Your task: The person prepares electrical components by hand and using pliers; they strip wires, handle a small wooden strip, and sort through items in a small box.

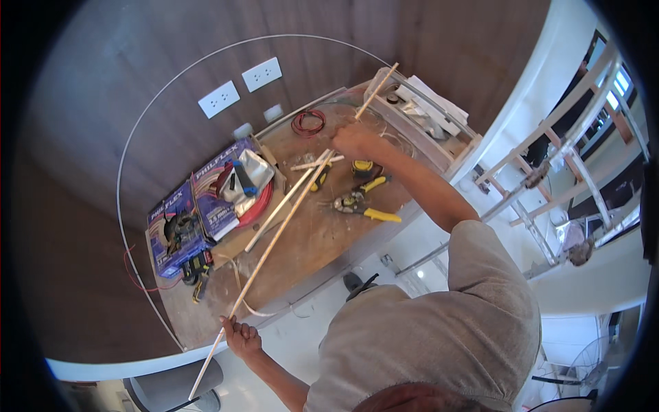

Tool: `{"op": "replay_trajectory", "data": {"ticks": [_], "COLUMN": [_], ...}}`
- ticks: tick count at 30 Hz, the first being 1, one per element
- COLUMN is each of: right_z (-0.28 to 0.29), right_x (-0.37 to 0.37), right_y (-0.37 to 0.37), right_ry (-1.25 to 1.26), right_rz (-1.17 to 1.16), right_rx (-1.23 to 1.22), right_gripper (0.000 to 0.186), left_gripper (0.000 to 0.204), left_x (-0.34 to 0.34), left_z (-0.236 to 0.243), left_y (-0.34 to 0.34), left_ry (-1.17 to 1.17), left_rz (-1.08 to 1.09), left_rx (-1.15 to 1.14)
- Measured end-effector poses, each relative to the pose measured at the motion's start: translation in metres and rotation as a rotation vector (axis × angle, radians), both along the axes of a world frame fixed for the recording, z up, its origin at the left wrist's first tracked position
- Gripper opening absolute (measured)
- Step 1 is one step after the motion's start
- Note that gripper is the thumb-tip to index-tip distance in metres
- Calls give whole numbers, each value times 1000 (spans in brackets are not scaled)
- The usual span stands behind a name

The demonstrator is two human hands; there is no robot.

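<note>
I'm holding long stick (277, 240) in left hand (241, 336) beyond table (309, 247) edge; right hand (351, 142) gripping, apparently same stick, above table, likely steadying length.

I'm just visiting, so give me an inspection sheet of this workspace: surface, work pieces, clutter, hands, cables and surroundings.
Surface: brown wooden worktop, marked and scuffed.
Work pieces: long wooden strip slanting across the worktop; shorter strip beside it.
Clutter: blue boxes, yellow-handled snips, tape measure.
Hands: left hand closed around the long strip near its lower end; right hand at the far side, its grip unclear.
Cables: red wire coil towards the back; another red coil by the boxes.
Surroundings: dark wall with two white sockets; metal frame on the right.
</note>
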State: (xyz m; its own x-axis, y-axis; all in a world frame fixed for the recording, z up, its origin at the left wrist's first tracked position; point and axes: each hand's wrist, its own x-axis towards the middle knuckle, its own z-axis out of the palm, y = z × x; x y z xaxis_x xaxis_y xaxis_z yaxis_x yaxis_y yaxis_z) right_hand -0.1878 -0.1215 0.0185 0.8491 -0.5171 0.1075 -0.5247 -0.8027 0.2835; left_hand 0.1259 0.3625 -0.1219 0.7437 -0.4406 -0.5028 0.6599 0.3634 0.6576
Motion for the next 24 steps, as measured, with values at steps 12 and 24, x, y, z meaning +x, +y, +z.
{"op": "replay_trajectory", "data": {"ticks": [12,24], "right_z": [-49,-48], "right_x": [-9,1], "right_y": [-116,-91], "right_ry": [0,-42], "right_rz": [-94,-123], "right_rx": [88,200], "right_gripper": [32,24], "left_gripper": [45,44], "left_x": [12,15], "left_z": [-12,-23], "left_y": [-118,-126], "left_ry": [39,101], "left_rz": [-114,-220], "left_rx": [212,252]}}
